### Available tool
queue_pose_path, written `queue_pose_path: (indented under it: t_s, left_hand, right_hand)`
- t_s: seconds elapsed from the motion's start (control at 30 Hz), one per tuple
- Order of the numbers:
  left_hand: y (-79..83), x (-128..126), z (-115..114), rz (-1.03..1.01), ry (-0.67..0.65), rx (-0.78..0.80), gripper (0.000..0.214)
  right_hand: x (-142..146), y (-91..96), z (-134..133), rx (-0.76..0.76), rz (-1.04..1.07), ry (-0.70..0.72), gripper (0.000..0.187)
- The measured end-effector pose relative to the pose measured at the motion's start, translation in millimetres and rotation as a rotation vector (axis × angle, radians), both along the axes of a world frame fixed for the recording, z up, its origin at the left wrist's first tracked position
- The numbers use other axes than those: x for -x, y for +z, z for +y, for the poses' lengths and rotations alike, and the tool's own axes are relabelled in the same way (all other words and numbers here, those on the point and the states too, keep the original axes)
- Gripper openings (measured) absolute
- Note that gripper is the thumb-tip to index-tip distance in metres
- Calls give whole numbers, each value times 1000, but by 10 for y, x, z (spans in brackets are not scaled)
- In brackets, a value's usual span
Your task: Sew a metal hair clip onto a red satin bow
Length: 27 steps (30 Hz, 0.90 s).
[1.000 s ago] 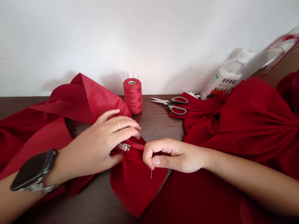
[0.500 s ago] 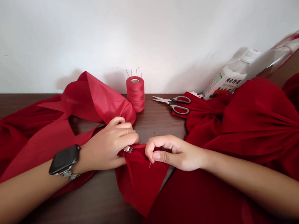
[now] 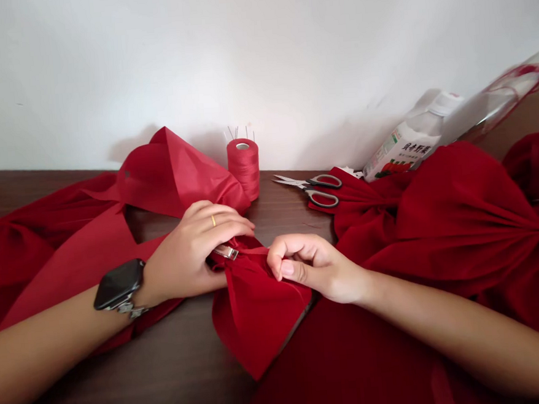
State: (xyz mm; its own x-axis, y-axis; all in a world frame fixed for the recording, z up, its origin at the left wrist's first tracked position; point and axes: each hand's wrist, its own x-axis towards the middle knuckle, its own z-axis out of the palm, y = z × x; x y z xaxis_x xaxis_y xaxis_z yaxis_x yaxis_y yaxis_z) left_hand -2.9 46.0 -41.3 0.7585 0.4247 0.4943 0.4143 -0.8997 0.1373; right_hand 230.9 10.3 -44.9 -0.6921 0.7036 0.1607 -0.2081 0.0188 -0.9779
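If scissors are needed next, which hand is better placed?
Probably the right hand: it is nearer the scissors, though it is pinched shut; the left hand is wrapped over the gathered red cloth.

White wall (image 3: pixel 241 56), dark-brown tabletop (image 3: pixel 170 369)

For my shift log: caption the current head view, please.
Left hand holding gathered red cloth beside a silvery clip, right hand pinched close by; red thread spool and scissors behind.

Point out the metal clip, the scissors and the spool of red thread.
Metal clip (image 3: pixel 227 252): head view, on its exposed end.
Scissors (image 3: pixel 305 186): head view, near the pivot.
Spool of red thread (image 3: pixel 244 174): head view, on its wound side.
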Motion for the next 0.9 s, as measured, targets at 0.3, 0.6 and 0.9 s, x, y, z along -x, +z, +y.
queue_pose_path:
  t_s: [0.3, 0.6, 0.9]
  left_hand:
    - [-11, 24, 32, 104, -17, -199, 24]
    - [44, -164, -47, 239, -58, -317, 37]
    - [75, -105, -34, 171, -183, -286, 38]
  right_hand:
    - [-108, 71, 166, 48, -90, 106, 26]
    - [-47, 181, 106, 149, -228, 119, 14]
    - [26, -5, 39, 402, -64, 37, 35]
